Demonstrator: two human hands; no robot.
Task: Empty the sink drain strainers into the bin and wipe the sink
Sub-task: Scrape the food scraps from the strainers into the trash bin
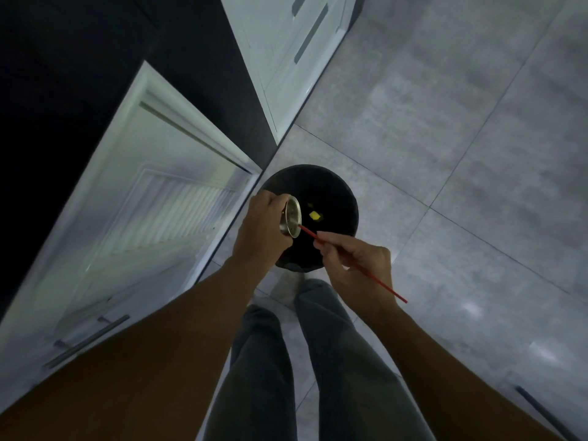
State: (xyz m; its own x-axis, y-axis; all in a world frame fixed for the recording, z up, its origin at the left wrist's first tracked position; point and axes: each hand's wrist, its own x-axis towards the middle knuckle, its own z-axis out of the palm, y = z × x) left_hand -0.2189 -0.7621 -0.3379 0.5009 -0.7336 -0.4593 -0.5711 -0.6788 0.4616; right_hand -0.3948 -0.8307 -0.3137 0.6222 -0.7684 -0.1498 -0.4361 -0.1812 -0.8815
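**Partway: strainer being scraped out over bin**

Grips metal strainer in left hand, fingers curled round its body, tipped on its side above black bin on floor tiles. Pinches thin red stick in right hand, fingers closed on the shaft, tip touching strainer's inner face. Shows yellow scraps down in bin, so likely partly emptied. Cannot tell whether residue clings inside. Judged left: finishing this strainer, any other strainer, wiping sink, which is out of view.

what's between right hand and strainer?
Head view: just the red stick, pinched in the right hand, tip reaching the strainer; black bin below.
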